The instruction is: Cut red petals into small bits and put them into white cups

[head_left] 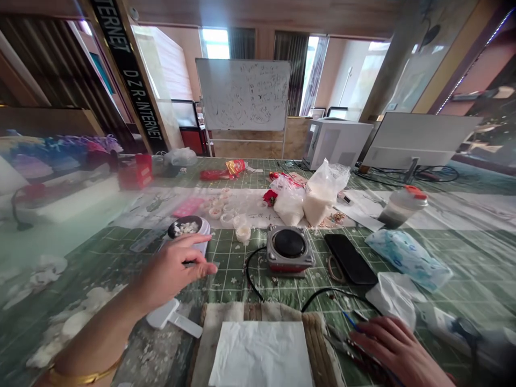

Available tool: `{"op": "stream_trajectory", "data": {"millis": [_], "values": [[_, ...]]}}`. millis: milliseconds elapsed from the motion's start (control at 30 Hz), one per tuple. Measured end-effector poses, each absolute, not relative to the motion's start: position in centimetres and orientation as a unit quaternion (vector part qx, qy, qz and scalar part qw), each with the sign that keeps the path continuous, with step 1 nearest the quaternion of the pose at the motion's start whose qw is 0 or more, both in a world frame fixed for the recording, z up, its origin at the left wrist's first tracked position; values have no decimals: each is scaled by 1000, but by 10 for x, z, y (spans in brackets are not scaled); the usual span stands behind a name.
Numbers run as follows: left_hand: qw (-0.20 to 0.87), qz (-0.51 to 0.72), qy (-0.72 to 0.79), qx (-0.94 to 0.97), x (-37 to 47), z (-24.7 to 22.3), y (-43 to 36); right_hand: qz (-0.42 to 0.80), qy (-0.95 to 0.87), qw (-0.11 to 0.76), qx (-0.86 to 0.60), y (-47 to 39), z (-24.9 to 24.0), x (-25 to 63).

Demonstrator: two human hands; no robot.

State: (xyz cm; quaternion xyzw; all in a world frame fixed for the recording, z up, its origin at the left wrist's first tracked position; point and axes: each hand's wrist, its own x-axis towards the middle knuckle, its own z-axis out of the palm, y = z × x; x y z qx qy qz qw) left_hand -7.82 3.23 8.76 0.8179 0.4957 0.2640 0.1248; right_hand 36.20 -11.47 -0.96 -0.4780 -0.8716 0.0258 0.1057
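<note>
My left hand [173,267] hovers just in front of a small kitchen scale [203,244], thumb and index finger stretched out and apart, nothing visible between them. On the scale sits a dark bowl [175,230] with white wax-like flakes [187,228]. At the lower right my right hand [393,344] lies low on the table, fingers extended over a pair of pliers [342,344] and a thin blue tool [350,320]; its palm side is hidden. Between the hands a white paper sheet [262,355] lies on a folded towel [318,344].
Ahead stands a small electric hot plate [290,246] with a black cable. Around it are small white cups [243,233], bags of white granules [322,199], a phone [350,258], a tissue pack [409,258] and an orange-lidded jar [403,207]. A white plastic scoop-like piece [173,317] lies left.
</note>
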Motion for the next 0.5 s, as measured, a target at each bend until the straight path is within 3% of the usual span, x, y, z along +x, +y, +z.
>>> {"op": "stream_trajectory", "data": {"millis": [100,233,500], "values": [[135,245,515,810,-81,78,-6,-20,-893,42,-447,-105,3,373],[137,253,522,803,-75,73,-11,-66,-877,31,-475,-105,4,382],[72,104,569,813,-21,67,130,-120,-836,148,-515,-126,-4,397]]}}
